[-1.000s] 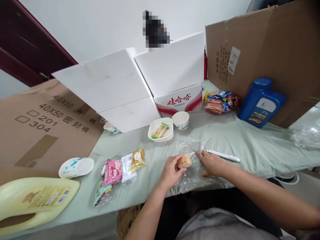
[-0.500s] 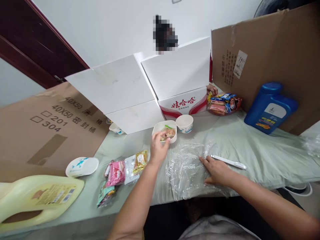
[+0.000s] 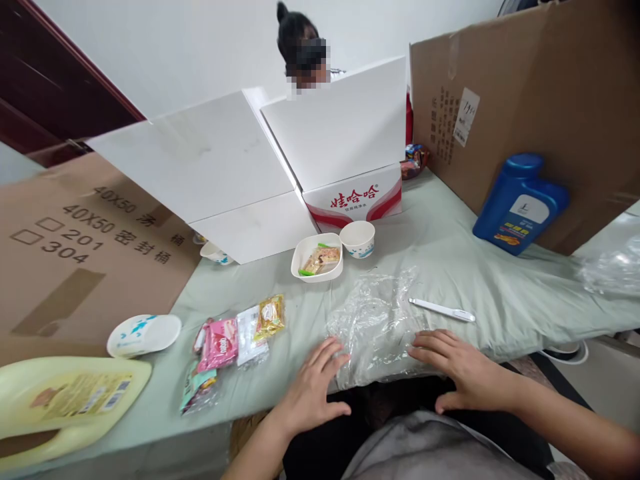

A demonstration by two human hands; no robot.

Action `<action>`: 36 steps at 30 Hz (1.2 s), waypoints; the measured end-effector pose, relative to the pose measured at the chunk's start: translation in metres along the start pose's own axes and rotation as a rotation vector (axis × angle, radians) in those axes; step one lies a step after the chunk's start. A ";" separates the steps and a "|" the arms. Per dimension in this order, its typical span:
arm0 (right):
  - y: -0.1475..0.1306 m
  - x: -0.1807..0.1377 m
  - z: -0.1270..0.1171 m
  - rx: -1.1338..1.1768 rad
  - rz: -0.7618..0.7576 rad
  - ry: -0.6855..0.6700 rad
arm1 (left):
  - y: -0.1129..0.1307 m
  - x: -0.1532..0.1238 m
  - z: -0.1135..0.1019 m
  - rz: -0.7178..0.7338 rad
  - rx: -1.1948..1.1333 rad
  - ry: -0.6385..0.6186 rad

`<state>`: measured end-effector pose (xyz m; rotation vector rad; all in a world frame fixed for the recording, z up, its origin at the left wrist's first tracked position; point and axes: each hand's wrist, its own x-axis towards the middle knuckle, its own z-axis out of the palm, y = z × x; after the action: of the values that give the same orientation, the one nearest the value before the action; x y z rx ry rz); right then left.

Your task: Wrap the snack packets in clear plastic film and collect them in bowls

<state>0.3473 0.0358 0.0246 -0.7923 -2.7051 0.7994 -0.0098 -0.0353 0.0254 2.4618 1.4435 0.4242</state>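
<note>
A crumpled clear plastic sheet [image 3: 373, 323] is seen lying on the pale green cloth [image 3: 450, 267] at the near edge of the table, between the two hands. The left hand [image 3: 313, 390] is laid flat, fingers spread wide, nothing held; its fingertips are at the sheet's near-left edge, touching or just short of it, which cannot be told. The right hand [image 3: 463, 370] is also spread flat and empty, with fingertips resting on the sheet's near-right edge. A white pen-like stick [image 3: 443, 310] lies just beside the sheet on its right. Farther off, a white bowl [image 3: 317, 257] with wrapped snacks and a paper cup [image 3: 357, 239] beside it are seen in front of an open white carton [image 3: 350, 193]. Snack packets [image 3: 235, 340] are spread to the left of the sheet, then a small paper dish [image 3: 144, 333] and a pale yellow jug [image 3: 60, 400] on its side at the near left. A blue bottle [image 3: 520, 203] stands far right against a brown cardboard box [image 3: 525, 100]. A person's head [image 3: 295, 33] is partly seen behind the carton. The sheet is judged very light, limp and slippery, likely to cling and to bunch, and not fragile, though easily torn if snagged. It is best taken by a pinch at a free edge or corner, not from the wrinkled middle, with the other hand pressing it flat.
</note>
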 end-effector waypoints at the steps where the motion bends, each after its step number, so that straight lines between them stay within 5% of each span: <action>1: 0.000 -0.004 0.005 -0.022 0.003 0.012 | 0.001 -0.006 0.000 -0.003 0.024 -0.013; 9: -0.009 0.011 0.007 0.021 0.021 0.224 | 0.021 0.004 -0.008 0.042 -0.082 0.046; 13: -0.010 0.022 -0.004 0.204 0.125 0.332 | 0.011 0.014 -0.019 -0.148 -0.100 0.091; 18: 0.001 0.049 -0.008 0.395 0.323 0.337 | -0.004 0.024 -0.019 -0.322 0.100 0.005; 24: 0.015 0.086 -0.010 0.054 0.579 0.341 | -0.003 0.049 -0.015 -0.168 0.065 0.115; 27: 0.020 0.094 -0.011 -0.151 0.668 0.251 | -0.012 0.055 -0.013 -0.191 0.080 0.048; 32: 0.025 0.093 -0.010 -0.304 0.687 0.169 | -0.019 0.055 -0.006 -0.273 0.229 -0.053; 36: 0.024 0.095 -0.006 -0.333 0.645 0.210 | -0.008 0.064 0.004 -0.203 0.261 -0.023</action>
<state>0.2810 0.1083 0.0210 -1.7639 -2.4226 0.3283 0.0150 0.0241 0.0267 2.4654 1.8191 0.1746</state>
